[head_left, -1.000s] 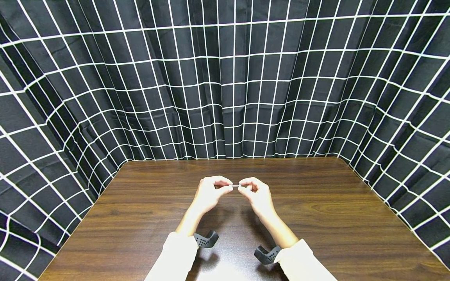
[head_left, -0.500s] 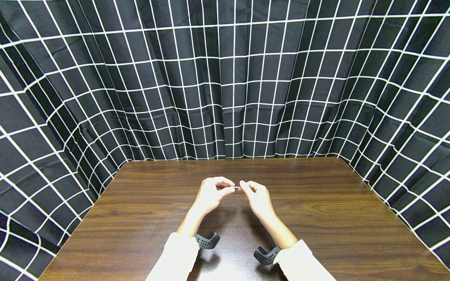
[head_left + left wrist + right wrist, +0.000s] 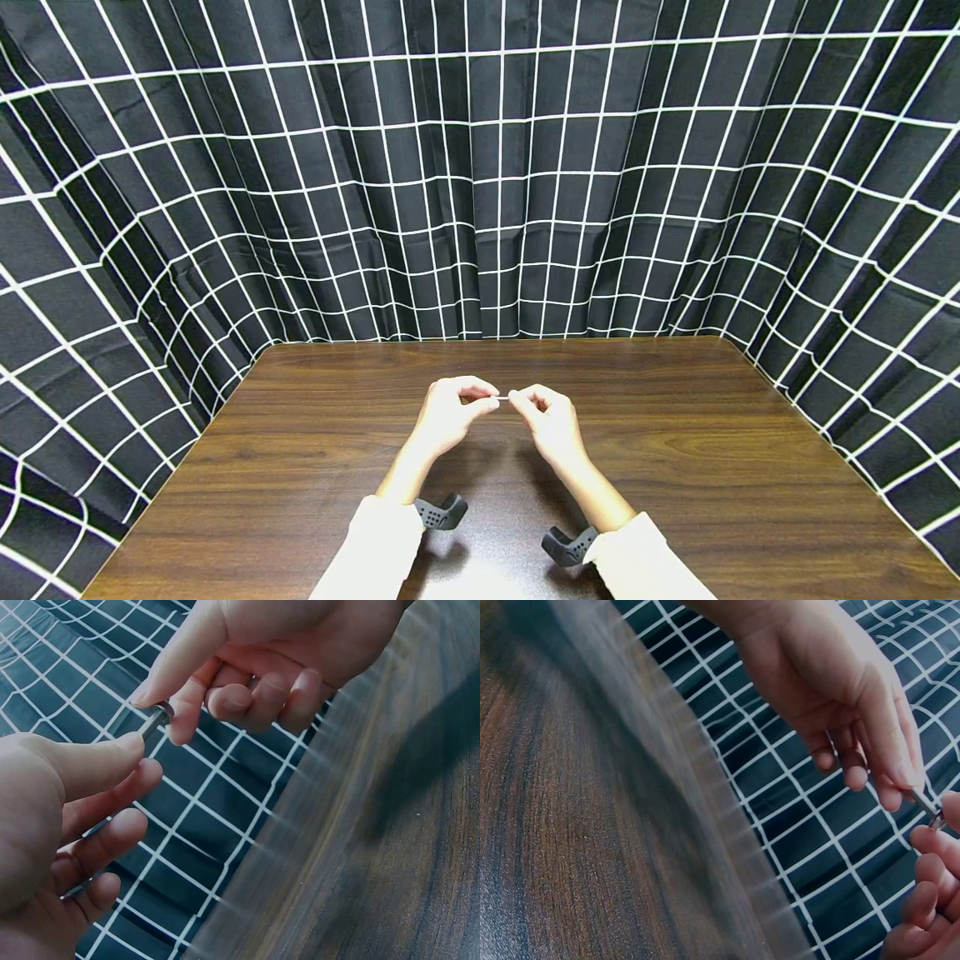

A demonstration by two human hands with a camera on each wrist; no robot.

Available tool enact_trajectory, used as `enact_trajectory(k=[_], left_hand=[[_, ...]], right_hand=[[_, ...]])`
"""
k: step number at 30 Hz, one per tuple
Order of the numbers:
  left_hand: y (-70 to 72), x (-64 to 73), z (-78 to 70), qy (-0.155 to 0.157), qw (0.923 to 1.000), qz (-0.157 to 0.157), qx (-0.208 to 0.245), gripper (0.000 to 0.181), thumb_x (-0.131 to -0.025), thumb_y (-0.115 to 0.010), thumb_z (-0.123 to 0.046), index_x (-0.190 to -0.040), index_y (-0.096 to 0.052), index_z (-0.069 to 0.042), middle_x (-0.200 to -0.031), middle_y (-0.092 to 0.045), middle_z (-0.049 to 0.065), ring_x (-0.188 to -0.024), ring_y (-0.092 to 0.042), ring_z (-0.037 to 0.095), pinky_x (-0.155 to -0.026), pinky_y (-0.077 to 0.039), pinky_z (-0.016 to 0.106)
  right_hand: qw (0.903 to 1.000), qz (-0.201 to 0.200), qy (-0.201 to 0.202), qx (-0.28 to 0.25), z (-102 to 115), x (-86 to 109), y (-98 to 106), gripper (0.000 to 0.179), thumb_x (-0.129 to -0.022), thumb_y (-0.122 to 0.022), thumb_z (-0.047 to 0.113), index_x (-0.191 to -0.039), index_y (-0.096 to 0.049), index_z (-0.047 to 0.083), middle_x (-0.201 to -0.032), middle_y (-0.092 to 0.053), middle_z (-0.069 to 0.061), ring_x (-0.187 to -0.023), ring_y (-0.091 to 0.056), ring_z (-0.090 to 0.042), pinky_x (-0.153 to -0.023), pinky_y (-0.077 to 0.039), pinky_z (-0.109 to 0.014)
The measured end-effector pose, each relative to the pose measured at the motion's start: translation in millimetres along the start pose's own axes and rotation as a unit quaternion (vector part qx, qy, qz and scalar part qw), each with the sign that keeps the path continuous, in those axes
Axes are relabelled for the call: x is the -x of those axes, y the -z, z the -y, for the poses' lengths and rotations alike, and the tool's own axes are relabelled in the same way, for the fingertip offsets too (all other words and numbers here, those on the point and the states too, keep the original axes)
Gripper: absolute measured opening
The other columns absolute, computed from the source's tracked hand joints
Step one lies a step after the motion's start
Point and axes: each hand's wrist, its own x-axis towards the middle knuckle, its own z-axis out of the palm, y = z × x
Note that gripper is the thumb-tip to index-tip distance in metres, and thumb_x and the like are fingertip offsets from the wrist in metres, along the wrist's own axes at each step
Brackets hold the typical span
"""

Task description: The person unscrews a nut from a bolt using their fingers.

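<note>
While the left hand (image 3: 444, 412) is pinching one end of a threaded bolt (image 3: 154, 722), the right hand (image 3: 553, 421) is gripping the other above the tabletop (image 3: 300, 442).

Looks like a lab-type filming booth: blk/wht grid curtain (image 3: 483, 196) hung on 3 sides of a wood-grain desk (image 3: 315, 417), plus dk. gray wrist mounts (image 3: 444, 512) at both sleeves (image 3: 377, 542).

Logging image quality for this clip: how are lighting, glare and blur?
Head view: glare on the near tabletop, left hand and right hand partly overexposed; left wrist view: dimmer, tabletop edge smeared, small metal piece fairly clear; right wrist view: also dim, a soft dark band across the tabletop.
</note>
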Motion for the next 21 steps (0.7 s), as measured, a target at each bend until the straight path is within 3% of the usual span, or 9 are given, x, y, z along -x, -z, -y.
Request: enact_trajectory(k=[7, 10, 15, 21], left_hand=[[0.8, 0.7, 0.1, 0.004, 1.0000, 0.001, 0.001, 0.010, -0.082, -0.075, -0.013, -0.092, -0.074, -0.010, -0.084, -0.073, -0.005, -0.077, -0.066, 0.007, -0.069, -0.050, 0.027], [1.0, 1.3, 0.1, 0.010, 0.9999, -0.001, 0.006, 0.011, -0.082, -0.076, -0.013, -0.092, -0.074, -0.010, -0.083, -0.073, -0.006, -0.076, -0.066, 0.007, -0.069, -0.050, 0.027], [1.1, 1.3, -0.5, 0.011, 0.9998, -0.004, 0.017, 0.012, -0.082, -0.076, -0.012, -0.093, -0.074, -0.006, -0.083, -0.073, -0.005, -0.077, -0.066, 0.008, -0.069, -0.050, 0.028], [0.9, 1.1, -0.4, 0.010, 0.9996, -0.008, 0.024, 0.010, -0.082, -0.076, -0.010, -0.092, -0.074, -0.009, -0.083, -0.073, -0.005, -0.077, -0.066, 0.008, -0.070, -0.050, 0.030]], right_hand=[[0.9994, 0.001, 0.019, -0.028, -2, -0.1, 0, 0.005, -0.086, -0.071, 0.006, -0.086, -0.072, 0.002, -0.056, -0.046, 0.007, -0.051, -0.039, -0.006, -0.047, -0.030, -0.021], [0.9989, 0.005, 0.024, -0.039, 1, 0.5, 0, 0.008, -0.085, -0.072, 0.004, -0.089, -0.071, -0.002, -0.058, -0.047, 0.007, -0.052, -0.038, -0.004, -0.047, -0.029, -0.020], [0.9980, 0.019, 0.021, -0.057, 25, 5.8, 5, 0.014, -0.084, -0.069, -0.004, -0.096, -0.068, -0.010, -0.062, -0.051, -0.001, -0.054, -0.039, -0.004, -0.049, -0.028, -0.020], [0.9971, 0.017, 0.042, -0.061, 21, 5.8, 5, 0.015, -0.083, -0.070, -0.005, -0.098, -0.069, -0.006, -0.062, -0.052, -0.003, -0.053, -0.039, -0.004, -0.048, -0.028, -0.020]])
